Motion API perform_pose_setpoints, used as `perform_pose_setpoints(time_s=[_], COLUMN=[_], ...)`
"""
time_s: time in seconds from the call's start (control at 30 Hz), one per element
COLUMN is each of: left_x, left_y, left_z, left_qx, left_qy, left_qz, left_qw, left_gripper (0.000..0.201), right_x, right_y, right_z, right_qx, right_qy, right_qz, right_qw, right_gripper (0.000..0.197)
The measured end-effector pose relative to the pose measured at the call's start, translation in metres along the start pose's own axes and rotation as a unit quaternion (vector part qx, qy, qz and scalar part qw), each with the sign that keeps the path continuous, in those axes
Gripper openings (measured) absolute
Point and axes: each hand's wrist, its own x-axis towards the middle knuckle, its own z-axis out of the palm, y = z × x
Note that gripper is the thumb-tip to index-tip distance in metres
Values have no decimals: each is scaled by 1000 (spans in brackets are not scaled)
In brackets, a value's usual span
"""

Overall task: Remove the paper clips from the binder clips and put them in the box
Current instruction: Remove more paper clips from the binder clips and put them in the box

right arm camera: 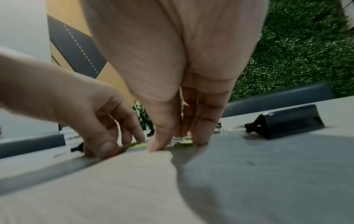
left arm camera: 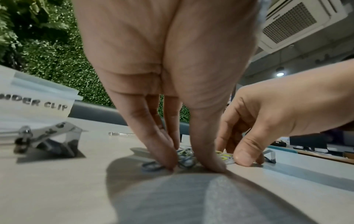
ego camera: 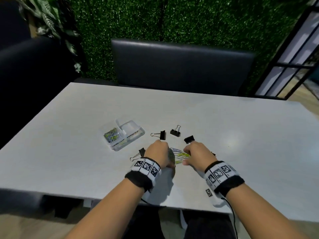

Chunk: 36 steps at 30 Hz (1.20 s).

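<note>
A small pile of loose paper clips, green, blue and silver, lies on the table between my hands. My left hand has its fingers and thumb planted on either side of the pile and pinches it. My right hand does the same from the right, thumb and fingers closing on the green clips. The clear plastic box stands open to the left, with paper clips in its left compartment. Several black binder clips lie around: one by my left wrist, others beyond my hands.
The grey table stretches bare to the right and far side. A dark padded chair stands behind it before a green hedge wall. The table's near edge runs just under my forearms.
</note>
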Motion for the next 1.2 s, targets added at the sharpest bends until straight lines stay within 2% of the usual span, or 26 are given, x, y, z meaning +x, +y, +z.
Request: perform_pose_setpoints(time_s=[0.07,0.17,0.33,0.4,0.57,0.83,1.0,1.2], left_x=[2,3,3,3,3,1,-15,-25], left_y=[0,-2,-4,-4,-5,-13,-44,-134], left_z=[2,2,2,2,2,-6,-35,-103], left_qx=[-30,-65,-93,-96,-114,-177,-235,-238], left_qy=[11,1,-13,-6,-2,43,101,217], left_qz=[0,-3,-7,-8,-7,-31,-45,-150], left_qw=[999,998,996,995,994,983,966,935], left_gripper=[37,22,18,15,15,5,5,8], right_x=[3,4,0,-2,-8,-9,8,48], right_y=[-1,-1,-3,-2,8,8,-30,-113], right_z=[3,5,5,3,-6,-27,-36,-39], right_qx=[19,20,-37,-28,53,218,329,352], right_qy=[16,30,28,22,17,63,82,60], right_qz=[1,2,-14,-5,34,20,-24,-96], right_qw=[1000,999,999,999,998,974,940,929], right_gripper=[26,13,11,10,28,8,9,7])
